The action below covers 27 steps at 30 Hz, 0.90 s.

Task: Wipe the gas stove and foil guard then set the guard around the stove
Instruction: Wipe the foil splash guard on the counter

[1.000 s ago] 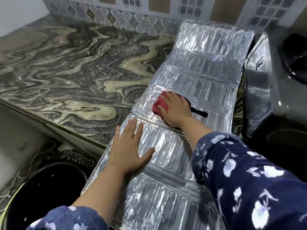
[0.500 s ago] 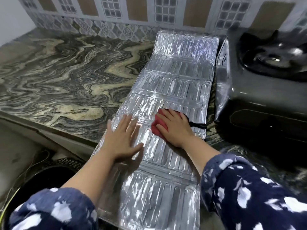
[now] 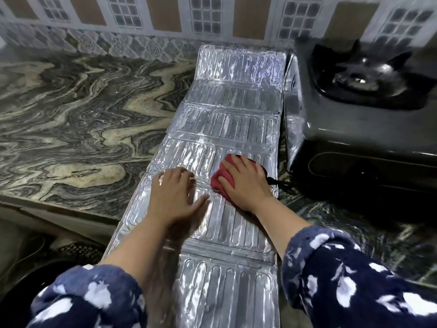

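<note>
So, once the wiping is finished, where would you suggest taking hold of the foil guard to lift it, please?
Probably the near end, coming from the person's side. The foil guard lies flat and unfolded on the counter, but that end overhangs the counter's edge, so fingers can slip beneath. Its right edge sits close to the stove, so the left edge is the freer second hold.

Left of the foil guard (image 3: 231, 129), the marbled counter (image 3: 82, 119) gives wide room to pass. On the right the gas stove (image 3: 354, 138) stands just beside it, leaving a narrow gap; the tiled wall (image 3: 165, 17) closes the far end.
</note>
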Motion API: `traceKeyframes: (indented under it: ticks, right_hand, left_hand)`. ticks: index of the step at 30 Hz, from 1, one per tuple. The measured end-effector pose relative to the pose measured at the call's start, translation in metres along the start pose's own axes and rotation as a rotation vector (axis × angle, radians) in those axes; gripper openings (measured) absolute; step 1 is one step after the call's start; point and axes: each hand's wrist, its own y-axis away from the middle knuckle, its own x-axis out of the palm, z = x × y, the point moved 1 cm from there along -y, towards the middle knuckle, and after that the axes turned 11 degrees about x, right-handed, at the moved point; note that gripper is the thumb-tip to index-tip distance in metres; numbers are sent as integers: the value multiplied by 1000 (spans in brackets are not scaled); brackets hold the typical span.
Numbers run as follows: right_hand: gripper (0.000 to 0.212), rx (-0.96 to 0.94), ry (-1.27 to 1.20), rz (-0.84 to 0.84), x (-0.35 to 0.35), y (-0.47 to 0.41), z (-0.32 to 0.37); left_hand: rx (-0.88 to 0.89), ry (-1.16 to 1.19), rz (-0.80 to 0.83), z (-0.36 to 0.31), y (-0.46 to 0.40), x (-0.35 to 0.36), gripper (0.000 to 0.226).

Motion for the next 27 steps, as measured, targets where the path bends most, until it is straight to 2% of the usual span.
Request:
traceKeyframes:
  ticks: [2,4,6,8,13,16,22,24,27]
  right_hand:
    - [60,9,-8,5,0,-6,2]
    - [66,5,-9,-10,1,-10,1]
    - [78,14,-24,-32,2,-15,1]
    - [80,45,-38,-47,3,-25,1]
    - [60,82,-25,-49,-2,-59,2]
    - [58,94,-22,-58,-7,-88,4]
    - [55,-29,-16,-33,-12,-146,26]
    - [56,47,-26,-44,-15,-163,17]
    - [60,282,-43,-78,-21,-173,-18]
  left_hand:
    - [-22,57,11,7,-32,0,71]
    - [-28,85,91,17,-63,6,65]
    - [-10,73,173,26,-87,12,67]
    - [19,58,202,33,-103,18,69]
    - [83,97,146,41,-104,35,79]
    - [80,105,93,40,-102,40,82]
    - [74,101,48,41,-101,40,75]
    - [64,111,49,42,-101,40,76]
    - [53,113,54,42,-102,39,78]
